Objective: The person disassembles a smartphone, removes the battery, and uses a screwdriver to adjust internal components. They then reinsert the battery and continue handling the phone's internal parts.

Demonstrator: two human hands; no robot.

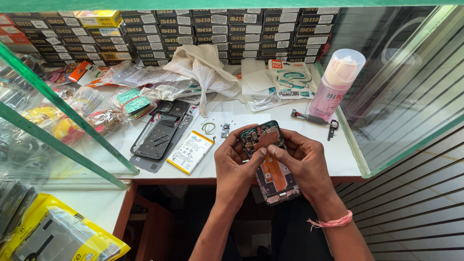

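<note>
Two bare hands grip an opened dark smartphone body with exposed circuit board and orange flex cable [268, 162], held above the near edge of the white surface [338, 154]. The left hand [235, 166] clasps its left side; the right hand [302, 164] clasps the right, thumbs pressing near the top. A white-and-yellow flat battery [190, 152] and a detached dark back cover [157, 136] lie to the left.

Orange flex strip on opened dark phone [268, 164], white-and-yellow battery [190, 152], pink bottle [333, 87], pink wrist thread [333, 222], green-framed glass counter [357, 154]
</note>
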